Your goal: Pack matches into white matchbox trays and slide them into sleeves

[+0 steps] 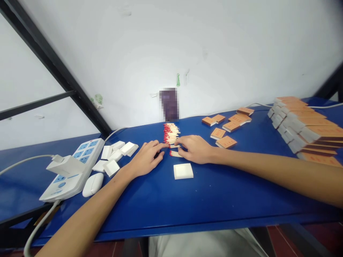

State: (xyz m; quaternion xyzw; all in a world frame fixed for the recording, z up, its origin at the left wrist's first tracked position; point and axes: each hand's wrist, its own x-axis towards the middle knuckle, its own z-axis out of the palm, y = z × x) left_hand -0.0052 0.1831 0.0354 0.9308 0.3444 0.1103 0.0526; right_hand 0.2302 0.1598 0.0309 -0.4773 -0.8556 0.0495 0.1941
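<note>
A pile of red-headed matches (171,134) lies on the blue table in front of the wall. Just nearer to me is a smaller row of matches (175,154), heads pointing left. My left hand (148,157) stretches its index finger to the match heads, its thumb apart and nothing held. From the right, my right hand (195,149) reaches to the stick ends, index finger and thumb apart, touching or almost touching them. Some sticks are partly hidden by its fingers. Below both hands lies a white matchbox tray (183,171), its hollow side up.
Several white trays (116,151) lie at left beside a power strip (77,167) with a plugged-in charger and a white earphone case (93,184). Orange matchbox sleeves (226,142) are scattered at right, near a tall stack of matchbox sleeves (305,125). A blurred-out purple object (170,104) leans on the wall.
</note>
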